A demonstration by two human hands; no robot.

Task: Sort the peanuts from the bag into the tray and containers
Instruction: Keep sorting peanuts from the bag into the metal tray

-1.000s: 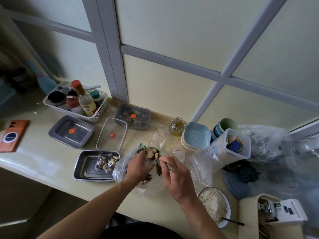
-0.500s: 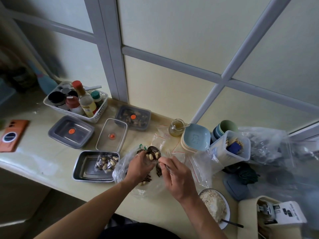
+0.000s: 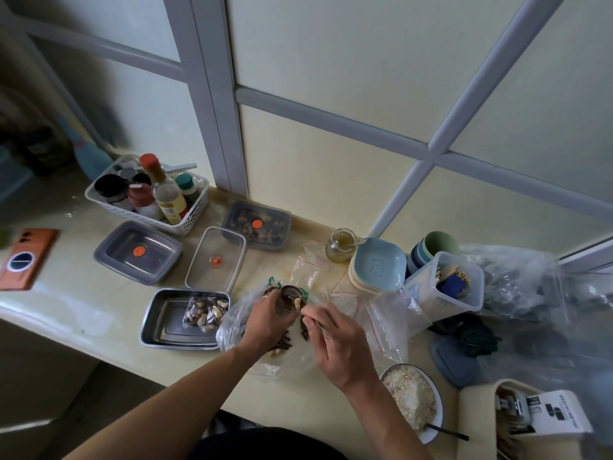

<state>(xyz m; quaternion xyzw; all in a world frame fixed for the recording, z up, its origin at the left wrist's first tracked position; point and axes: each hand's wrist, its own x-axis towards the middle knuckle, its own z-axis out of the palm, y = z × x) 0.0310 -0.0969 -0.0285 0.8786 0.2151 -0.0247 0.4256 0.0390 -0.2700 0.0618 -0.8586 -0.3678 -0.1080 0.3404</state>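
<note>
Left hand [image 3: 268, 318]: curled round small metal cup [image 3: 287, 294].
Right hand [image 3: 335, 346]: pinches thin implement [image 3: 319, 326] beside cup rim.
Risk: peanut [image 3: 297, 304] at rim may spill into bag [image 3: 229, 322] if cup tilts.

The left hand [image 3: 267, 322] grips a small metal cup [image 3: 287, 294] with a peanut [image 3: 297, 304] at its rim, over the clear plastic bag [image 3: 232, 322]. The right hand [image 3: 336, 343] pinches a thin metal utensil [image 3: 319, 328] just beside it. A peanut packet [image 3: 206, 312] lies in the steel tray [image 3: 156, 327].

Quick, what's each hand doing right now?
Left hand: grips a small cup.
Right hand: pinches a thin metal tool.
</note>
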